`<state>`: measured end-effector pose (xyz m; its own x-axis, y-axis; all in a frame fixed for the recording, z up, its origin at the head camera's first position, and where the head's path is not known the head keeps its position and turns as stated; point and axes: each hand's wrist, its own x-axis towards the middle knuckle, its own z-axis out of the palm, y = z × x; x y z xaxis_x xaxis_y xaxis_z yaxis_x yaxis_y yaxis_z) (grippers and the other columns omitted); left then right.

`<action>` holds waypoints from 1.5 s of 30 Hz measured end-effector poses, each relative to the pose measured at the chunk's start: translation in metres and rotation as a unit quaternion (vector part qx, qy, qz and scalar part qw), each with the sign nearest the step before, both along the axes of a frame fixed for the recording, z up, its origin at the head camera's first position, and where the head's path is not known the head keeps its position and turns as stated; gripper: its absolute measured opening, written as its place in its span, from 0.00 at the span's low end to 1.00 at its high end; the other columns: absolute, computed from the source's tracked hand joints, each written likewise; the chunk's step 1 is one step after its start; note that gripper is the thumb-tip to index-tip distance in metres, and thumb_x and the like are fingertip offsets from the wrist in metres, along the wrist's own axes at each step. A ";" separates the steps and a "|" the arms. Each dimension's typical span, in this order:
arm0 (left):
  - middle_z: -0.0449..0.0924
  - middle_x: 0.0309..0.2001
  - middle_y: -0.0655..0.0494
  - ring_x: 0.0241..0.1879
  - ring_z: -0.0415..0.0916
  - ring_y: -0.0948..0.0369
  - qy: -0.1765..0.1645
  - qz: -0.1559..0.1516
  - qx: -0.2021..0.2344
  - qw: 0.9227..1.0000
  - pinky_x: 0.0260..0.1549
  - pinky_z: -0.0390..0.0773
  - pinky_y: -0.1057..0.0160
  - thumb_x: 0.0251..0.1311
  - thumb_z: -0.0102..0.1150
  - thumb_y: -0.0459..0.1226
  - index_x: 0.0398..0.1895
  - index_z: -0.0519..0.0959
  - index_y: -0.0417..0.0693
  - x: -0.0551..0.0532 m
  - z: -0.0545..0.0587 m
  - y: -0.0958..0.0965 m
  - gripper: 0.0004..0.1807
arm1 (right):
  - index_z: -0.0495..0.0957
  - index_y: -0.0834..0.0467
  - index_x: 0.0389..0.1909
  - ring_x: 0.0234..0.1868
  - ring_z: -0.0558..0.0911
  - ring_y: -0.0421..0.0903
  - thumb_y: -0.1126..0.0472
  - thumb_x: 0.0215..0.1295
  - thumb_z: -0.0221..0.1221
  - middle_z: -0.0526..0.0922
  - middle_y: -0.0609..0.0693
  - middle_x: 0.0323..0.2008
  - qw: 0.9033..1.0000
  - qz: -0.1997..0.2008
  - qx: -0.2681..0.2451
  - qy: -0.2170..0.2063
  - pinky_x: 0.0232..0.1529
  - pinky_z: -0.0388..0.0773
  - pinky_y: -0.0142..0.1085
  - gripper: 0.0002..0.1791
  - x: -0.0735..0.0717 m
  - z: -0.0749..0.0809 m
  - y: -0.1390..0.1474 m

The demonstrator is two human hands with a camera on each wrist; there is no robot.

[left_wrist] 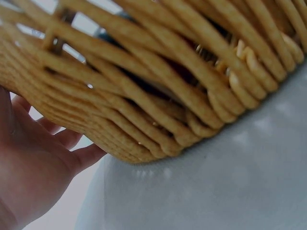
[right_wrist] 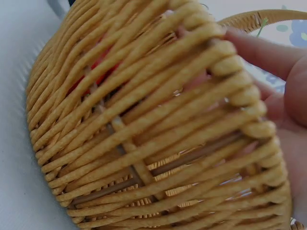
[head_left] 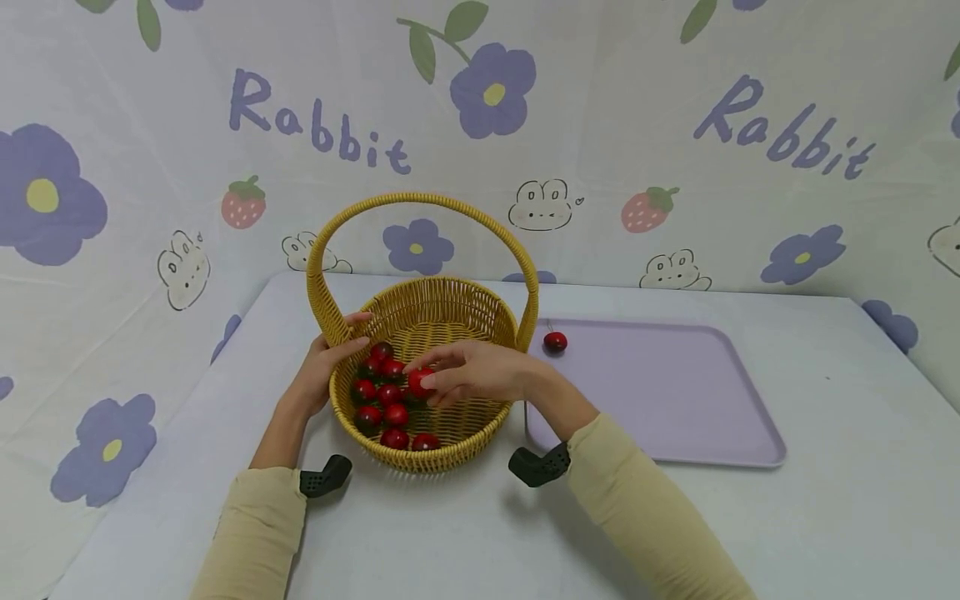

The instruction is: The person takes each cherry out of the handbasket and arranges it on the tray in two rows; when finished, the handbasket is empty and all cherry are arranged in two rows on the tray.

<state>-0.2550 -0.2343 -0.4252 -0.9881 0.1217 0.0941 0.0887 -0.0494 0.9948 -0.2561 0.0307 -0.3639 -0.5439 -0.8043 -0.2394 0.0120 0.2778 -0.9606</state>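
A yellow woven basket with a tall arched handle stands on the table, several dark red cherries heaped in its left half. My left hand grips the basket's left side near the foot of the handle, thumb over the rim. In the left wrist view, fingers of the left hand lie against the outer weave. Inside the basket's opening, my right hand pinches a bright red cherry between thumb and fingers, above the others. A green stem shows near the right fingers in the right wrist view.
To the basket's right lies a flat lilac tray. One cherry with a stem sits near its upper left corner. The white table meets a printed cloth backdrop behind. The basket handle arches high over the basket.
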 end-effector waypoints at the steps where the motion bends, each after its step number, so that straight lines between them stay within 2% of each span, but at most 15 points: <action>1: 0.58 0.68 0.43 0.67 0.55 0.50 0.000 0.000 0.000 1.000 0.65 0.53 0.51 0.66 0.51 0.35 0.67 0.60 0.35 0.000 0.000 0.000 0.27 | 0.70 0.61 0.62 0.50 0.79 0.56 0.62 0.68 0.57 0.77 0.56 0.50 1.000 -0.001 -0.008 -0.006 0.54 0.72 0.47 0.23 0.000 0.001 0.001; 5: 0.58 0.68 0.43 0.66 0.56 0.50 0.001 0.000 -0.001 1.000 0.65 0.54 0.51 0.66 0.50 0.34 0.67 0.60 0.35 0.000 0.000 0.000 0.27 | 0.70 0.63 0.62 0.51 0.78 0.59 0.62 0.67 0.58 0.76 0.56 0.51 1.000 -0.005 -0.024 0.006 0.54 0.72 0.48 0.24 0.003 0.006 0.005; 13: 0.59 0.67 0.42 0.65 0.57 0.50 -0.002 -0.001 -0.004 1.000 0.64 0.55 0.50 0.66 0.50 0.35 0.67 0.61 0.37 0.001 0.001 0.001 0.27 | 0.74 0.55 0.58 0.49 0.77 0.62 0.57 0.66 0.60 0.79 0.55 0.45 0.994 -0.036 -0.009 0.099 0.52 0.73 0.51 0.20 0.015 0.020 0.022; 19: 0.59 0.66 0.41 0.65 0.57 0.49 -0.003 0.000 -0.004 1.000 0.64 0.54 0.49 0.66 0.51 0.36 0.67 0.61 0.37 0.001 0.001 0.000 0.27 | 0.72 0.58 0.55 0.47 0.79 0.54 0.60 0.64 0.61 0.78 0.56 0.46 0.992 -0.066 -0.016 0.109 0.52 0.74 0.46 0.19 0.026 0.033 0.039; 28: 0.58 0.67 0.40 0.66 0.56 0.49 -0.002 0.000 -0.008 1.000 0.65 0.53 0.49 0.66 0.51 0.36 0.67 0.61 0.37 0.002 0.002 0.001 0.28 | 0.75 0.58 0.54 0.47 0.78 0.50 0.60 0.63 0.62 0.79 0.53 0.46 0.982 -0.078 -0.014 0.169 0.49 0.74 0.42 0.18 0.041 0.047 0.061; 33: 0.58 0.67 0.41 0.66 0.56 0.49 -0.003 -0.003 -0.007 1.000 0.65 0.53 0.49 0.66 0.52 0.37 0.67 0.61 0.38 0.001 0.002 0.001 0.28 | 0.75 0.59 0.55 0.47 0.79 0.50 0.60 0.63 0.62 0.77 0.54 0.50 0.982 -0.091 -0.024 0.161 0.51 0.74 0.42 0.20 0.044 0.049 0.074; 39: 0.58 0.66 0.41 0.65 0.57 0.50 -0.009 -0.002 -0.008 1.000 0.64 0.54 0.49 0.66 0.52 0.37 0.67 0.62 0.39 0.002 0.001 0.001 0.27 | 0.73 0.59 0.56 0.49 0.77 0.55 0.60 0.63 0.62 0.76 0.56 0.50 0.982 -0.113 -0.044 0.148 0.53 0.72 0.48 0.21 0.048 0.048 0.090; 45: 0.59 0.66 0.41 0.63 0.58 0.51 -0.009 0.003 -0.005 1.000 0.64 0.55 0.50 0.66 0.52 0.37 0.67 0.62 0.39 0.001 0.001 0.001 0.27 | 0.72 0.61 0.53 0.47 0.77 0.57 0.62 0.64 0.61 0.78 0.59 0.47 0.979 -0.125 -0.078 0.142 0.51 0.74 0.43 0.18 0.047 0.049 0.100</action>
